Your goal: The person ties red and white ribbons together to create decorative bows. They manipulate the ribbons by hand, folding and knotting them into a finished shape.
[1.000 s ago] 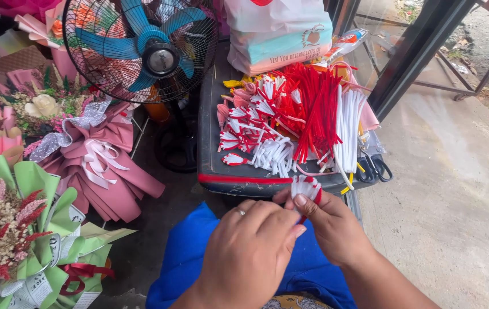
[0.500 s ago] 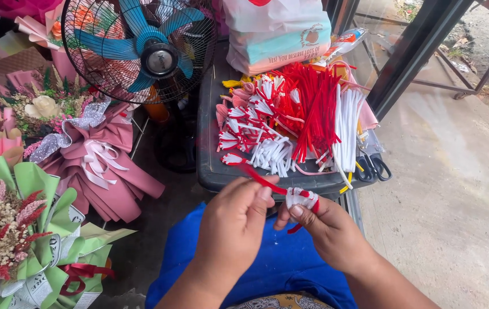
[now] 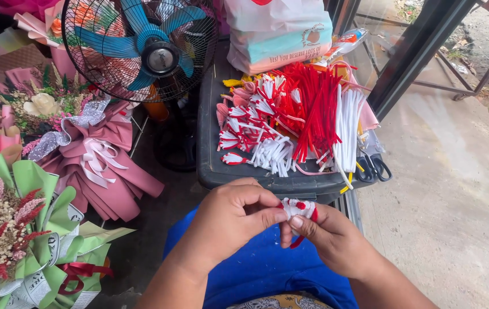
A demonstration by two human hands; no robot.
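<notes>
My left hand (image 3: 230,220) and my right hand (image 3: 329,237) meet over my blue-clad lap and both pinch a small red and white pipe-cleaner piece (image 3: 300,209), with a red tail hanging below it. Just beyond them a dark tray (image 3: 210,143) holds a heap of red pipe cleaners (image 3: 316,109), white pipe cleaners (image 3: 350,129) and several finished red and white pieces (image 3: 244,129).
A blue-bladed fan (image 3: 141,48) stands at the left of the tray. Pink-wrapped bouquet (image 3: 98,166) and green-wrapped bouquet (image 3: 21,240) lie on the left. Scissors (image 3: 373,166) rest at the tray's right edge, a white bag (image 3: 278,31) behind. Concrete floor (image 3: 450,200) on the right.
My hands have drawn back from the tray's edge toward my lap, and the red and white piece has been curled tighter between my fingertips.
</notes>
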